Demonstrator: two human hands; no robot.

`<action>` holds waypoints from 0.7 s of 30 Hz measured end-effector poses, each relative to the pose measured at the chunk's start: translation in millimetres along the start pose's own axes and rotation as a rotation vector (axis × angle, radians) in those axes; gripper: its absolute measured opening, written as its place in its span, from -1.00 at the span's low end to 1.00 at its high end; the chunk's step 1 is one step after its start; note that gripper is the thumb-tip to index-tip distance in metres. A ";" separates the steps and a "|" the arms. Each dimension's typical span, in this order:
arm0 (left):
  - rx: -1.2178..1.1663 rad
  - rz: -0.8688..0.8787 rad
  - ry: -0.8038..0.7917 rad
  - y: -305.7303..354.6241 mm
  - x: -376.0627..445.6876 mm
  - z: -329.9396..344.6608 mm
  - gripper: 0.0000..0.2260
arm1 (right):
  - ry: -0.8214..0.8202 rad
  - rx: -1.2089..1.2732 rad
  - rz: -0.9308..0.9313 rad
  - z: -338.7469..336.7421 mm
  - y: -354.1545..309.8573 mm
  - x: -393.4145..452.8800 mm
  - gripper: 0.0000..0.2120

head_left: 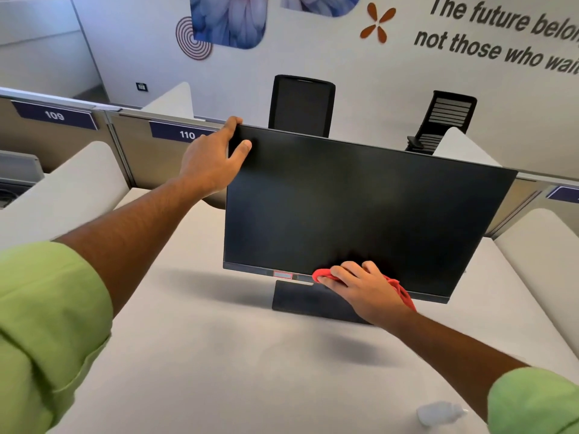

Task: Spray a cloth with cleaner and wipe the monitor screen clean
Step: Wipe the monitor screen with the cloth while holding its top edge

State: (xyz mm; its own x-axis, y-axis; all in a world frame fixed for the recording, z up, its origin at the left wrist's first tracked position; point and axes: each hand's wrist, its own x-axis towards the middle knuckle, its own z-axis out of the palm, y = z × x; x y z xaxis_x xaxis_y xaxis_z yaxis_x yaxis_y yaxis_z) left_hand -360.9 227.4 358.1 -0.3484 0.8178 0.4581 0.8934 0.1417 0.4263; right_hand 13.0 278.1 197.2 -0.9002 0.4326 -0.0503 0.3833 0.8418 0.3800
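A black monitor (360,208) with a dark screen stands on a white desk (219,355). My left hand (210,161) grips its top left corner, thumb on the screen and fingers over the top edge. My right hand (360,286) presses a red cloth (404,292) against the bottom edge of the screen near the middle, with the fingers spread over the cloth. The cloth shows at the fingertips and behind the wrist. A small clear bottle (438,413) lies on the desk near the front right, by my right sleeve.
The monitor's dark base (300,299) sits on the desk under the screen. Grey partitions with numbered labels (185,133) run behind the desk. White curved dividers (72,189) flank it left and right. Two black chairs (300,104) stand beyond.
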 end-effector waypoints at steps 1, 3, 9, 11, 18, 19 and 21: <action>-0.005 0.002 0.004 0.3 -0.7 0.2 -0.50 | -0.021 -0.005 0.008 -0.8 5.4 -5.7 -0.23; 0.000 0.001 -0.001 -1.1 -2.0 -0.1 -0.50 | -0.069 -0.016 0.025 -1.4 15.4 -16.6 -0.18; 0.030 0.004 -0.001 -2.4 -9.0 -2.0 -0.48 | -0.134 -0.034 0.103 5.8 39.9 -43.0 -0.12; 0.024 -0.002 0.001 -0.9 -9.8 -1.6 -0.48 | -0.129 -0.028 0.126 8.5 48.1 -53.5 -0.12; 0.035 -0.033 0.006 7.6 -11.2 -2.6 -0.49 | -0.082 -0.030 0.214 25.8 67.8 -81.1 -0.16; 0.027 -0.036 -0.002 8.7 -9.9 -2.9 -0.49 | -0.077 -0.018 0.232 28.8 68.6 -83.3 -0.17; 0.018 -0.035 -0.021 9.8 -6.5 -4.1 -0.50 | -0.045 0.018 0.269 29.6 69.5 -86.1 -0.23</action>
State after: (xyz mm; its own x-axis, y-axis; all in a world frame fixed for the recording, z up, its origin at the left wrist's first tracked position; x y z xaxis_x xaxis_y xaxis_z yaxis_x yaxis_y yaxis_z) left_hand -351.1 221.2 362.5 -0.3738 0.8237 0.4265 0.8858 0.1806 0.4275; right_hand 123.2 308.9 200.6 -0.7555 0.6550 0.0089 0.6114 0.7003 0.3685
